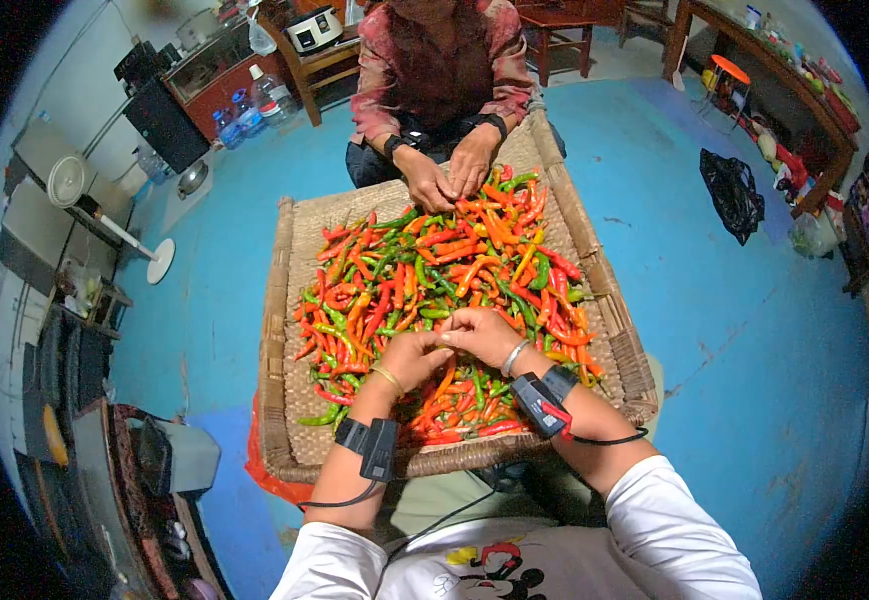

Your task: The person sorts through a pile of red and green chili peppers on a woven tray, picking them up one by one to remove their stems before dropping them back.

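Note:
A shallow woven bamboo tray [273, 330] holds a loose heap of chili peppers [405, 290] in red, orange and green. Over the near half of the heap, my left hand [413, 360] and my right hand [487, 336] come together with their fingertips almost touching. Both hands are closed in a pinch. Whatever sits between the fingers is hidden or too small to name. Peppers lie directly beneath and around both hands.
Across the tray, another person's hands [445, 175] work at the heap's far edge. A white fan [160, 260] lies at left, near water bottles [245, 115]. A black plastic bag [732, 195] is on the blue floor at right. Cables run from my wrist devices [380, 450].

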`<move>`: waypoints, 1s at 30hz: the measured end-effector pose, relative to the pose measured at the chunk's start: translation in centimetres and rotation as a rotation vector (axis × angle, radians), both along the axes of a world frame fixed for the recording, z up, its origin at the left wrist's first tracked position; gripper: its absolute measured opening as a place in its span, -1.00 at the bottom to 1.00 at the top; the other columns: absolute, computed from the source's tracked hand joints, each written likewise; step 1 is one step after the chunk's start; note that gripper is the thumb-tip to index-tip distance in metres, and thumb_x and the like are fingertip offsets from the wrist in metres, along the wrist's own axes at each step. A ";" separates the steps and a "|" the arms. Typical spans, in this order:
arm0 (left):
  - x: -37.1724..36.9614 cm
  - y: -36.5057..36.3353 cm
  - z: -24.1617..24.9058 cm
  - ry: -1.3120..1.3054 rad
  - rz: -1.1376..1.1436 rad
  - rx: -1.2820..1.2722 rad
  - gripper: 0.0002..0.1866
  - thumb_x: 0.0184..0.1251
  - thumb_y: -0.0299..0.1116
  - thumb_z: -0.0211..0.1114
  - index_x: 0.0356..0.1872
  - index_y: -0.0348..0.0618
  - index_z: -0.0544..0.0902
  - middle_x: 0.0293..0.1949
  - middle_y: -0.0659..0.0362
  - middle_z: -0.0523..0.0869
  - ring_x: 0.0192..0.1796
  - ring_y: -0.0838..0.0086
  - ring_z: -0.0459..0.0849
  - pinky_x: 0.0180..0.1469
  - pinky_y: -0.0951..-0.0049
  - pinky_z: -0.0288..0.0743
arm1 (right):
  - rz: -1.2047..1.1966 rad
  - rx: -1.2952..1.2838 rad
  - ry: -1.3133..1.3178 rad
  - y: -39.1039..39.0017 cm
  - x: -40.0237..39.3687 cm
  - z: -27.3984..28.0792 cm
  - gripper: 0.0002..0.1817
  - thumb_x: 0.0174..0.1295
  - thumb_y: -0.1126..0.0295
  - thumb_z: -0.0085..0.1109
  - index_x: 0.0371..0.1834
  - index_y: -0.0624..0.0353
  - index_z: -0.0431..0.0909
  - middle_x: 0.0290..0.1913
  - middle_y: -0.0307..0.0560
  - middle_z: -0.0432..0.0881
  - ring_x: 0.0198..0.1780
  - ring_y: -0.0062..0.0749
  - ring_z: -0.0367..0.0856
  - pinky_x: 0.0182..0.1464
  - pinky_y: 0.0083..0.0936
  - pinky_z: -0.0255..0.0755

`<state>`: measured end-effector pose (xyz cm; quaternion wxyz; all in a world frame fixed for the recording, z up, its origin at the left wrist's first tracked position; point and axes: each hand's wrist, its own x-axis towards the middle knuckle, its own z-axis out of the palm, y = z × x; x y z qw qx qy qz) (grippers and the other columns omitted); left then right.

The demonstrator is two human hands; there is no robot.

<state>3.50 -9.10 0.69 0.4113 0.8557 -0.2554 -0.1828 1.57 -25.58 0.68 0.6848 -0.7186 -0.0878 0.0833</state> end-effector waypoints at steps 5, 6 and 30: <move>-0.6 -0.8 0.9 0.096 0.005 -0.015 -0.82 0.05 -0.38 0.18 -0.32 -0.22 0.55 -0.47 0.27 0.58 -0.40 0.69 0.45 -0.31 0.58 0.37 | -0.051 -0.046 0.074 -0.3 -0.2 0.4 -0.82 0.00 0.35 0.09 -0.60 0.23 0.43 -0.68 -0.24 0.45 -0.72 -0.67 0.36 -0.69 -0.72 0.24; -0.4 -0.8 0.7 0.114 0.014 -0.047 -0.82 0.04 -0.38 0.19 -0.33 -0.21 0.55 -0.49 0.29 0.56 -0.42 0.69 0.43 -0.33 0.59 0.36 | -0.050 -0.045 0.076 -0.4 -0.1 0.4 -0.82 0.00 0.35 0.09 -0.60 0.23 0.43 -0.68 -0.24 0.45 -0.72 -0.67 0.36 -0.69 -0.72 0.24; 3.9 2.1 4.6 0.199 0.585 -0.374 -0.78 0.05 -0.23 0.14 -0.45 -0.19 0.52 -0.60 0.30 0.52 -0.66 0.63 0.46 -0.63 0.65 0.31 | -0.467 0.536 0.456 -2.8 0.8 0.2 -0.75 0.16 0.21 -0.11 -0.32 0.19 0.38 -0.68 -0.29 0.35 -0.74 -0.65 0.26 -0.73 -0.69 0.17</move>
